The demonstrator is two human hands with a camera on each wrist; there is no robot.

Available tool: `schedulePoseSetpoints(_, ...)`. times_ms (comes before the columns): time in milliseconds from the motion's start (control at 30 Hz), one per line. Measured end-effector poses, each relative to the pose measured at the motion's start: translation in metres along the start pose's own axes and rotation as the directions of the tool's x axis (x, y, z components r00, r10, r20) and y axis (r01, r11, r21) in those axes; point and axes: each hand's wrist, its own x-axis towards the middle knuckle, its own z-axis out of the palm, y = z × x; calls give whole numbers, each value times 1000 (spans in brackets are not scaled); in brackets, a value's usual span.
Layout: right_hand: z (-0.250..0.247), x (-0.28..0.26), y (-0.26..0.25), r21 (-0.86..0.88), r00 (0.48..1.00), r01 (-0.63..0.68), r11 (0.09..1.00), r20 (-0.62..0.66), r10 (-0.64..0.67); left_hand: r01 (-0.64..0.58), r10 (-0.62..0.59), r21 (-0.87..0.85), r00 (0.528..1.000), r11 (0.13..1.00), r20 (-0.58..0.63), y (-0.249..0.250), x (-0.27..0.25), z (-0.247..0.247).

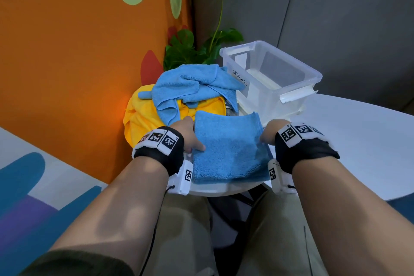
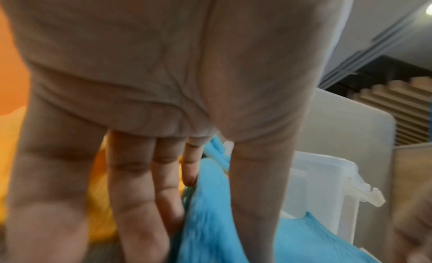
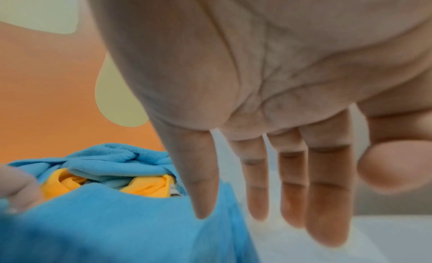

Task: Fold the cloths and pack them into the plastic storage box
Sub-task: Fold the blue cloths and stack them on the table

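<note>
Fingers of the right hand hung straight beside the folded blue cloth on the tabletop; the left hand pinched its left edge. Folding looked finished; next, lifting it into the storage box just behind.

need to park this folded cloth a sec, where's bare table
Bare white table lies right of the right hand, in front of the clear plastic storage box. Left is crowded: crumpled blue cloth over yellow cloth.
</note>
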Motion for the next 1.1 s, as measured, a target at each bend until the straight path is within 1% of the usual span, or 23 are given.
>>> schedulePoseSetpoints(33,-6,-4,-2,-7,999,10,1000,-42,-11,-16,20,73,998,997,-55,2,-1,-4)
schedulePoseSetpoints(100,-22,-33,-13,10,992,71,997,-109,-70,-51,74,164,988,985,-137,9,-2,-10)
schedulePoseSetpoints(133,-28,-45,-18,16,986,113,993,-126,-111,-75,105,195,983,978,-151,13,-2,-11)
schedulePoseSetpoints(167,-34,-54,-22,22,982,144,989,-129,-140,-101,136,230,981,968,-141,17,-3,-11)
schedulePoseSetpoints(200,-35,-58,-27,22,975,193,981,-121,-189,-130,165,278,980,952,-107,21,-3,-11)
schedulePoseSetpoints(233,-34,-62,-31,-16,966,245,969,-75,-246,-163,193,337,980,927,-56,25,-4,-9)
schedulePoseSetpoints(267,-28,-61,-37,-65,962,273,960,10,-273,-192,208,400,978,896,4,27,-5,-5)
schedulePoseSetpoints(300,-19,-61,-41,-121,958,280,952,93,-270,-215,208,455,976,864,65,29,-5,-1)
schedulePoseSetpoints(333,-10,-61,-43,-179,954,290,940,138,-268,-229,195,495,973,838,120,29,-5,4)
schedulePoseSetpoints(367,-3,-64,-44,-238,952,297,925,148,-268,-237,179,522,971,819,160,28,-4,9)
schedulePoseSetpoints(400,4,-62,-43,-300,952,302,905,133,-274,-241,168,539,969,807,182,26,-3,14)
schedulePoseSetpoints(467,17,-57,-37,-362,953,303,882,135,-271,-246,168,546,967,801,190,20,-1,19)
schedulePoseSetpoints(567,19,-55,-33,-372,955,293,881,153,-253,-246,175,537,968,807,180,15,0,20)
schedulePoseSetpoints(667,18,-55,-38,-399,957,289,870,144,-252,-244,175,527,968,814,178,16,-1,19)
schedulePoseSetpoints(733,17,-54,-44,-434,962,272,859,127,-240,-248,183,493,967,834,177,15,-3,16)
schedulePoseSetpoints(800,12,-50,-49,-450,962,273,850,120,-245,-251,200,417,966,874,164,13,-4,10)
schedulePoseSetpoints(867,3,-46,-53,-380,953,302,874,129,-274,-253,228,315,967,915,114,10,-4,0)
schedulePoseSetpoints(933,-9,-52,-57,-311,945,327,893,107,-309,-256,259,216,966,942,15,9,-4,-11)
schedulePoseSetpoints(1000,-18,-53,-62,-233,938,345,909,63,-340,-246,261,123,957,961,-125,5,-1,-23)
schedulePoseSetpoints(1033,-21,-53,-65,-204,937,348,915,38,-348,-238,248,73,945,969,-212,2,1,-29)
schedulePoseSetpoints(1067,-23,-54,-69,-183,935,352,918,20,-355,-230,226,24,924,973,-308,-1,4,-34)
schedulePoseSetpoints(1100,-25,-53,-73,-160,931,360,919,-10,-366,-218,196,-7,892,976,-407,-6,7,-38)
